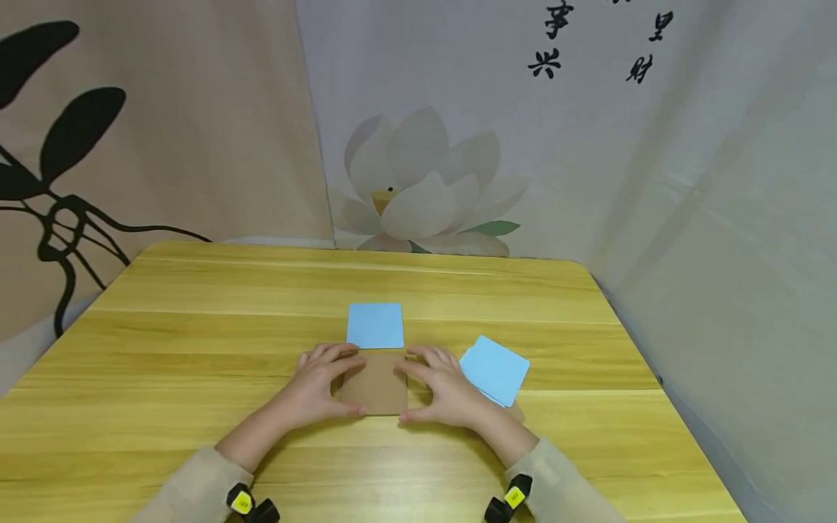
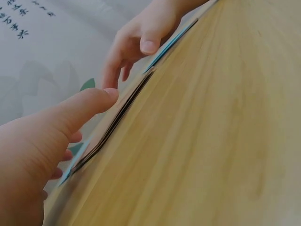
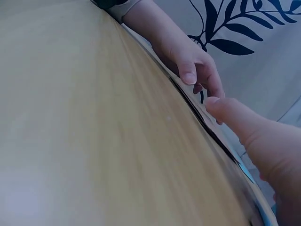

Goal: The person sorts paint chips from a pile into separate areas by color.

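A brown square card (image 1: 375, 385) lies on the table between my two hands. In the left wrist view its near edge shows dark layered lines, like a thin stack. My left hand (image 1: 323, 385) spans its left side, thumb tip by the near edge and fingertips by the far edge. My right hand (image 1: 447, 388) mirrors this at the right side. Fingers of both hands are spread and loosely bent; the thumbs (image 2: 106, 96) look at or just above the stack, and contact is unclear. A light blue card (image 1: 375, 325) lies directly behind the brown one.
To the right, partly behind my right wrist, lies a loose pile of blue cards (image 1: 497, 369) with a brown corner (image 1: 516, 412) sticking out. The wooden table (image 1: 196, 327) ends at a fabric backdrop (image 1: 418, 87) with a lotus print.
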Action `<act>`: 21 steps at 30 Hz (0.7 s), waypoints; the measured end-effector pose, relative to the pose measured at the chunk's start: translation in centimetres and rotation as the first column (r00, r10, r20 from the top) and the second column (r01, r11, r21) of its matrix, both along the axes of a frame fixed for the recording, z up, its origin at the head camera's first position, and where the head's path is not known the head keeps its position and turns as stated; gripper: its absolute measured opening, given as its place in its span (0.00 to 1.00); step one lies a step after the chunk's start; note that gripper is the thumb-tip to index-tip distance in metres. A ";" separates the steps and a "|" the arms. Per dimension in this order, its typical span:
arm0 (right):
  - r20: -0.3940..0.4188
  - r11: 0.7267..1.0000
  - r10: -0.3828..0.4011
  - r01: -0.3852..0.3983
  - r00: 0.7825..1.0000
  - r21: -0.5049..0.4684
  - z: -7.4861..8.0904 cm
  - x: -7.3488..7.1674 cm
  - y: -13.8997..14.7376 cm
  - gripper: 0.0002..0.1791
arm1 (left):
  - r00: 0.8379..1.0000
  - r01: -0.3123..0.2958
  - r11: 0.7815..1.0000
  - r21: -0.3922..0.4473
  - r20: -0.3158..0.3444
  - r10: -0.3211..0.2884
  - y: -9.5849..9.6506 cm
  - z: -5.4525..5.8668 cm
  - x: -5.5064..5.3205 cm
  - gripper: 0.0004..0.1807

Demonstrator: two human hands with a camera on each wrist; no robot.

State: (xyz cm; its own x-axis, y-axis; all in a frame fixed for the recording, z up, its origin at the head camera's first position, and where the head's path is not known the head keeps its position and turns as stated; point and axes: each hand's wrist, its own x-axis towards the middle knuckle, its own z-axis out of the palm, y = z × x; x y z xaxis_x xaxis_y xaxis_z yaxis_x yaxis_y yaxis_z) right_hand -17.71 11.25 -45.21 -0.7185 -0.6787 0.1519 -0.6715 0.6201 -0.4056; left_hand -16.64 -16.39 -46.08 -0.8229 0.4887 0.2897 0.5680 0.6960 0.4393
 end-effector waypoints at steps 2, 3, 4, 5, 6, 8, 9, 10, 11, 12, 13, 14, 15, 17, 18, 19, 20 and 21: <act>0.016 1.000 -0.014 0.014 1.000 -0.006 0.0 0.2 0.6 0.45 | 1.000 0.009 1.000 0.006 -0.001 -0.009 0.3 0.1 0.0 0.44; 0.022 1.000 -0.022 0.022 1.000 -0.012 0.0 0.4 1.0 0.45 | 1.000 0.015 1.000 0.008 0.004 -0.015 0.5 0.1 0.1 0.44; 0.026 0.999 -0.028 0.029 0.999 -0.020 0.0 0.5 1.4 0.45 | 1.000 0.022 1.000 0.007 0.011 -0.022 0.8 0.1 0.1 0.45; 0.031 0.999 -0.036 0.036 0.999 -0.026 0.0 0.5 1.8 0.45 | 0.999 0.028 1.000 0.008 0.023 -0.029 1.0 0.2 0.2 0.45; 0.030 0.999 -0.041 0.042 0.999 -0.034 0.0 0.6 2.2 0.45 | 0.999 0.034 0.999 0.009 0.034 -0.034 1.3 0.2 0.2 0.45; 0.033 0.997 -0.055 0.056 0.998 -0.054 0.0 0.8 3.0 0.45 | 0.998 0.043 0.999 0.011 0.051 -0.044 2.0 0.2 0.3 0.44; 0.032 0.996 -0.060 0.062 0.998 -0.064 0.0 0.8 3.5 0.45 | 0.997 0.047 0.999 0.013 0.055 -0.048 2.3 0.2 0.3 0.44; 0.030 0.995 -0.067 0.069 0.997 -0.070 0.0 0.9 3.9 0.45 | 0.997 0.051 0.999 0.016 0.056 -0.052 2.7 0.2 0.3 0.44; 0.027 0.994 -0.074 0.076 0.997 -0.078 0.0 1.0 4.4 0.45 | 0.997 0.058 0.998 0.022 0.053 -0.059 3.0 0.2 0.3 0.43; 0.028 0.993 -0.080 0.083 0.996 -0.089 -0.1 1.0 4.8 0.44 | 0.997 0.064 0.998 0.027 0.046 -0.065 3.4 0.2 0.2 0.43; 0.024 0.991 -0.088 0.090 0.996 -0.096 -0.1 1.1 5.3 0.44 | 0.996 0.073 0.997 0.034 0.041 -0.074 3.7 0.2 0.2 0.43; 0.018 0.990 -0.096 0.097 0.995 -0.105 -0.1 1.1 5.7 0.44 | 0.996 0.082 0.996 0.040 0.036 -0.084 4.1 0.3 0.2 0.42; 0.008 0.988 -0.104 0.104 0.995 -0.111 -0.2 1.2 6.2 0.43 | 0.995 0.093 0.995 0.047 0.033 -0.095 4.4 0.3 0.1 0.42; -0.002 0.984 -0.124 0.123 0.992 -0.127 -0.2 1.3 7.0 0.43 | 0.993 0.114 0.992 0.055 0.023 -0.116 5.0 0.5 0.0 0.42; -0.007 0.982 -0.137 0.135 0.991 -0.131 -0.3 1.3 7.4 0.43 | 0.992 0.120 0.991 0.053 0.022 -0.122 5.3 0.6 0.0 0.42; -0.013 0.980 -0.151 0.148 0.988 -0.135 -0.3 1.4 7.8 0.43 | 0.992 0.125 0.991 0.046 0.020 -0.126 5.6 0.7 -0.1 0.42; -0.013 0.977 -0.167 0.163 0.986 -0.140 -0.4 1.4 8.2 0.43 | 0.991 0.130 0.991 0.040 0.019 -0.131 5.8 0.8 -0.2 0.42; -0.013 0.974 -0.180 0.176 0.984 -0.143 -0.4 1.5 8.6 0.44 | 0.990 0.135 0.990 0.035 0.023 -0.136 6.1 1.0 -0.4 0.43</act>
